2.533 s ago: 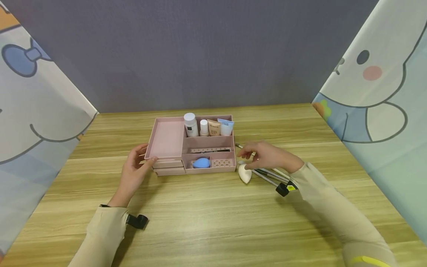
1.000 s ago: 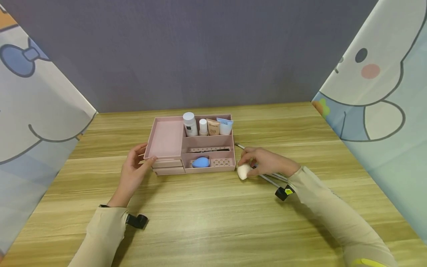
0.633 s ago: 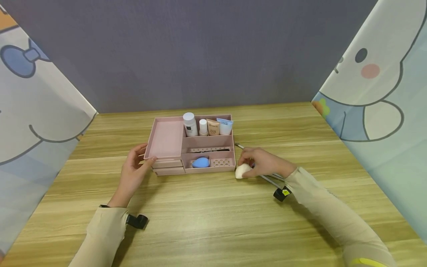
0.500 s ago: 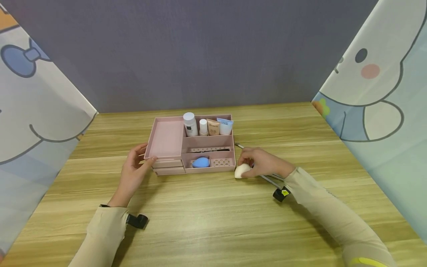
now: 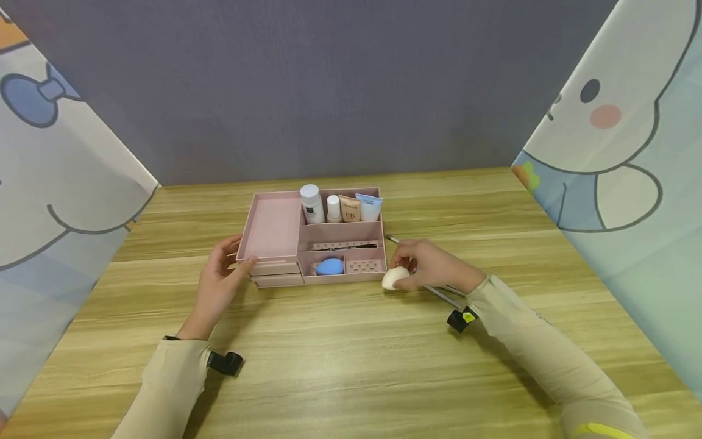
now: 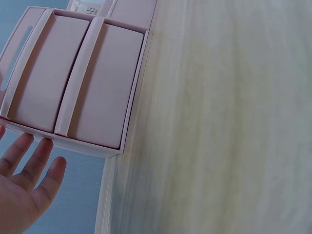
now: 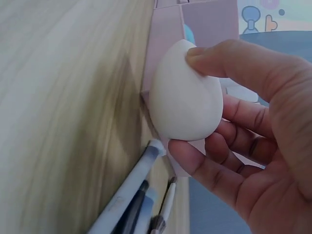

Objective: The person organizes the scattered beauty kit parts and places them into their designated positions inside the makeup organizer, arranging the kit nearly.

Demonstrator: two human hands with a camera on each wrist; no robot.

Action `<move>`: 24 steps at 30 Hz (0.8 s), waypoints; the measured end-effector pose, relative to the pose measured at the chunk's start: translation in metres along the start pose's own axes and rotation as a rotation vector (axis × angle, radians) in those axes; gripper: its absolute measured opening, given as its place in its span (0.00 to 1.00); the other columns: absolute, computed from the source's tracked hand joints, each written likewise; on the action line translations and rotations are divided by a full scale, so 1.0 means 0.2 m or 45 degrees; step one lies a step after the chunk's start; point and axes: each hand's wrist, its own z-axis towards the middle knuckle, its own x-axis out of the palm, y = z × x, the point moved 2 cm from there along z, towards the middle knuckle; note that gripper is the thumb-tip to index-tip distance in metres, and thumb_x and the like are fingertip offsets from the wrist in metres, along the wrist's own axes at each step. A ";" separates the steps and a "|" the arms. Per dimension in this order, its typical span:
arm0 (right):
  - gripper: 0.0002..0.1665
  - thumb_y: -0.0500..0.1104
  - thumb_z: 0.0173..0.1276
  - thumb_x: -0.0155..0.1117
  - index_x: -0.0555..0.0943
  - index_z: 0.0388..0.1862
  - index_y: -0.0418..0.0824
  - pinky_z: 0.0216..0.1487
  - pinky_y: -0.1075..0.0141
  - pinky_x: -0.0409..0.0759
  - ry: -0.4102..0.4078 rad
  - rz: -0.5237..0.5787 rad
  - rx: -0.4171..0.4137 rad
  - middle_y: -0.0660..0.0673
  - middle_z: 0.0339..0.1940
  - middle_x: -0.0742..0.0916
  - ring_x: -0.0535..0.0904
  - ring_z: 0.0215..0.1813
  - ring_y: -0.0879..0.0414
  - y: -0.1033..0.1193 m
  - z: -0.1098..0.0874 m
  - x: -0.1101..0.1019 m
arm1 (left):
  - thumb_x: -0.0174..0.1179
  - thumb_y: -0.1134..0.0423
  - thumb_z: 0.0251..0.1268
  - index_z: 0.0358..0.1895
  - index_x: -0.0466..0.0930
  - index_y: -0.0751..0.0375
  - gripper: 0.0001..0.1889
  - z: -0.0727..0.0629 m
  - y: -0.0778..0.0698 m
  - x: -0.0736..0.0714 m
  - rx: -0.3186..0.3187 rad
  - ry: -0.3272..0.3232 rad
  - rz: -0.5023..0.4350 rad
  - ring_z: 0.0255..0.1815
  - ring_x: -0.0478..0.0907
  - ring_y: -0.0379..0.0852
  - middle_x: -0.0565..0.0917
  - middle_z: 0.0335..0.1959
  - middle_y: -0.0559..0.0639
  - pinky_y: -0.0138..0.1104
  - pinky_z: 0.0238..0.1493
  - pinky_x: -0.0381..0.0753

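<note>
My right hand [image 5: 430,269] pinches a white, egg-shaped makeup sponge [image 5: 395,278] between thumb and fingers, beside the front right corner of a pink makeup organizer [image 5: 272,225]. In the right wrist view the sponge [image 7: 184,92] has its narrow end up. My left hand [image 5: 216,289] rests at the organizer's front left corner, its thumb on the front edge. Seen from the left wrist, its straight fingers [image 6: 36,165] touch the organizer's side. A blue makeup sponge [image 5: 330,266] lies in the front compartment, left of a bare one with a perforated floor.
A white bottle [image 5: 312,204], a small white-capped bottle [image 5: 333,208], a tan BB tube [image 5: 350,208] and a pale blue tube [image 5: 370,208] stand in the rear compartment. A dark, thin pencil [image 5: 345,247] lies in the middle one. Several makeup brushes [image 7: 129,190] lie on the table under my right hand.
My right hand has taken hold of the white makeup sponge, which lay on the table, and moved it slightly left and back toward the organizer. The left hand stays put.
</note>
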 end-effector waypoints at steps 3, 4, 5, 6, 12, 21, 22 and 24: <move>0.13 0.39 0.54 0.78 0.84 0.37 0.42 0.37 0.65 0.79 0.001 0.003 0.005 0.52 0.34 0.80 0.76 0.35 0.59 0.01 0.00 -0.01 | 0.58 0.69 0.71 0.70 0.64 0.66 0.26 0.00 0.00 0.00 0.002 -0.002 0.000 0.53 0.72 0.37 0.74 0.58 0.56 0.23 0.47 0.73; 0.12 0.39 0.54 0.78 0.84 0.37 0.42 0.37 0.65 0.79 0.002 0.005 0.007 0.52 0.34 0.80 0.76 0.35 0.59 0.02 0.00 -0.01 | 0.58 0.69 0.71 0.70 0.64 0.67 0.26 0.00 0.00 0.00 0.003 -0.003 -0.001 0.53 0.72 0.38 0.74 0.58 0.56 0.23 0.47 0.73; 0.12 0.39 0.54 0.78 0.84 0.37 0.41 0.37 0.65 0.79 0.002 0.008 0.009 0.52 0.35 0.81 0.76 0.35 0.59 0.02 0.00 -0.01 | 0.58 0.69 0.71 0.70 0.64 0.67 0.26 0.00 0.00 0.00 0.003 -0.003 -0.001 0.53 0.72 0.38 0.74 0.58 0.56 0.23 0.47 0.73; 0.12 0.39 0.54 0.78 0.84 0.37 0.41 0.37 0.65 0.79 0.002 0.006 0.012 0.53 0.35 0.81 0.76 0.35 0.59 0.03 0.00 -0.02 | 0.58 0.69 0.71 0.70 0.64 0.67 0.26 0.00 0.00 0.00 0.004 -0.002 0.001 0.53 0.72 0.38 0.74 0.58 0.57 0.23 0.47 0.73; 0.13 0.39 0.53 0.79 0.84 0.36 0.41 0.37 0.64 0.79 -0.034 -0.001 0.003 0.53 0.33 0.81 0.76 0.35 0.59 0.05 0.00 -0.05 | 0.58 0.69 0.72 0.70 0.64 0.66 0.26 0.00 0.00 0.00 -0.004 0.001 0.005 0.53 0.72 0.38 0.73 0.59 0.58 0.22 0.47 0.73; 0.14 0.39 0.53 0.79 0.84 0.36 0.39 0.37 0.63 0.82 -0.071 -0.005 -0.022 0.52 0.33 0.81 0.77 0.34 0.58 0.11 0.03 -0.07 | 0.59 0.68 0.72 0.70 0.64 0.65 0.27 0.00 -0.01 0.00 -0.014 0.006 0.011 0.53 0.72 0.38 0.73 0.60 0.59 0.22 0.47 0.73; 0.14 0.39 0.53 0.79 0.84 0.36 0.39 0.37 0.63 0.81 -0.072 -0.007 -0.022 0.52 0.33 0.81 0.78 0.34 0.58 0.12 0.03 -0.07 | 0.59 0.68 0.72 0.70 0.64 0.65 0.27 0.00 -0.01 0.00 -0.014 0.006 0.012 0.53 0.72 0.38 0.73 0.60 0.60 0.22 0.47 0.73; 0.14 0.39 0.53 0.79 0.84 0.36 0.38 0.37 0.64 0.81 -0.074 -0.012 -0.024 0.52 0.33 0.81 0.78 0.34 0.59 0.13 0.04 -0.07 | 0.59 0.68 0.72 0.70 0.64 0.65 0.27 0.00 -0.01 0.00 -0.014 0.007 0.014 0.54 0.71 0.38 0.73 0.60 0.59 0.22 0.47 0.72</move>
